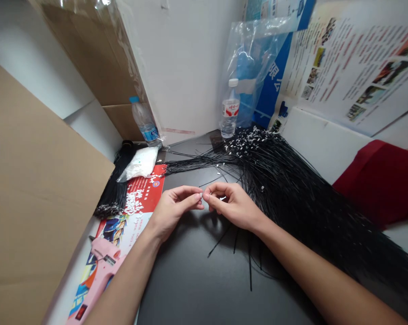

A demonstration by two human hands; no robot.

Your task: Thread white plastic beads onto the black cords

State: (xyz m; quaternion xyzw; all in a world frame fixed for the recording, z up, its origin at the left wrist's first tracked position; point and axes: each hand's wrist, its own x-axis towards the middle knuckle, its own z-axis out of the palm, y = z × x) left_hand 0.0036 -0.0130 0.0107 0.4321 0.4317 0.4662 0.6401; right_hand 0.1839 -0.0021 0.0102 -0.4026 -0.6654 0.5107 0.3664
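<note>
My left hand (177, 207) and my right hand (231, 205) meet above the black tabletop (204, 284), fingertips pinching a tiny white piece (201, 196) that is mostly hidden by them. A large bundle of thin black cords (288, 194) fans out to the right of my right hand, with several white bits (248, 141) at its far ends. Loose cord ends hang below my hands. Left of my left hand, a heap of white bits (133, 204) lies on a red printed leaflet (153, 180), next to a second black cord bundle (114, 192).
A white plastic bag (139, 163) lies beside the second bundle. Two water bottles (229, 108) (145, 122) stand at the back. A pink glue gun (100, 266) lies at lower left, a cardboard sheet (38, 180) rises left, and red cloth (380, 180) lies right.
</note>
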